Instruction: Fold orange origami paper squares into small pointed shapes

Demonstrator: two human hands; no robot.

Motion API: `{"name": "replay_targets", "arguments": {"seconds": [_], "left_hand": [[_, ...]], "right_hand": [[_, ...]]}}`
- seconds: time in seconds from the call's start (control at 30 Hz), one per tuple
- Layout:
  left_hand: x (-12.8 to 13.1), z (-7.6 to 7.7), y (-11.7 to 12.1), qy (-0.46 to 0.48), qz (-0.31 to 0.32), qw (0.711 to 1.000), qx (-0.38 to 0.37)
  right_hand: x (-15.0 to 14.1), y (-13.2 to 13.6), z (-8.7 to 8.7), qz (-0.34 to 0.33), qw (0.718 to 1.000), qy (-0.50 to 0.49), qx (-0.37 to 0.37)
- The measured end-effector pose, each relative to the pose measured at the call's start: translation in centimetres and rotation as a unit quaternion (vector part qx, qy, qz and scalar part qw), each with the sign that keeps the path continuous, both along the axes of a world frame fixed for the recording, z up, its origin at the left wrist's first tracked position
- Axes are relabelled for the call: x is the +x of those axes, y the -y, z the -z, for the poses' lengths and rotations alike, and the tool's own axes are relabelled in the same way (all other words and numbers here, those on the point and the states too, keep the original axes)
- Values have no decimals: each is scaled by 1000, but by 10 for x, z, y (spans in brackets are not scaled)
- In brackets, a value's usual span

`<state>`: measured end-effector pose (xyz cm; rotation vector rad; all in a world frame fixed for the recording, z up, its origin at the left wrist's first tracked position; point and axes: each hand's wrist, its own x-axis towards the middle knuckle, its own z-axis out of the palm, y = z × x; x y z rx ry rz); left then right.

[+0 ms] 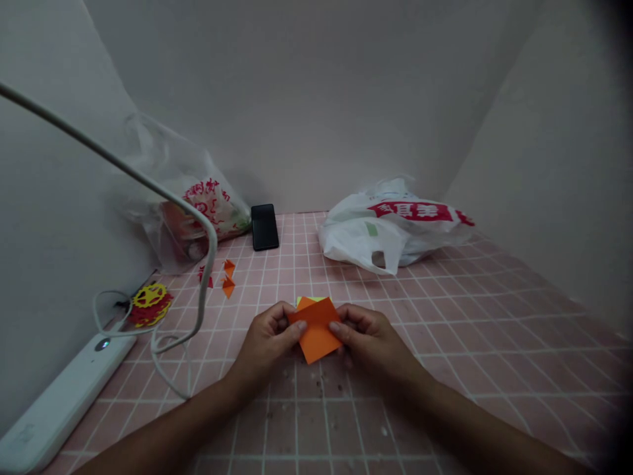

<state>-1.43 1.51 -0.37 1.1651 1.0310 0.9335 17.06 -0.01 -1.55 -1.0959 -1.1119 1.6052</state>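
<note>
An orange square of paper [317,331] is held between both hands, above the pink tiled tabletop. My left hand [271,336] pinches its left corner, thumb on top and fingers behind. On the opposite side my right hand [363,333] grips its right edge the same way. A second orange layer shows along the top edge; whether it is a fold or another sheet I cannot tell. Yellow paper [324,299] peeks out just behind, mostly hidden. Two small folded orange paper pieces [228,286] rest farther back on the left, beside a small red piece [206,277].
At the back stand a clear bag with red print [208,204], a black phone [265,227] and a white plastic bag [390,231]. Yellow and red cut-outs [150,297] lie left, near a white power strip [69,396]. A white cable [148,185] arches across the left side.
</note>
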Motion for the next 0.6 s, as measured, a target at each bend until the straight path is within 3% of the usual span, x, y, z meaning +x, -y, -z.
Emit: {"name": "replay_targets", "arguments": {"seconds": [0.2,0.4,0.6], "left_hand": [[-2,4,-1,6,-8,1000,17],[-5,4,-1,-45,11,994,98],[-3,6,-2,28,32,999,26]], "right_hand": [[1,-3,0,-7,999,-32,28],[4,-2,5,7,998,11,68],[3,-3,17,0,998,-42,47]]}}
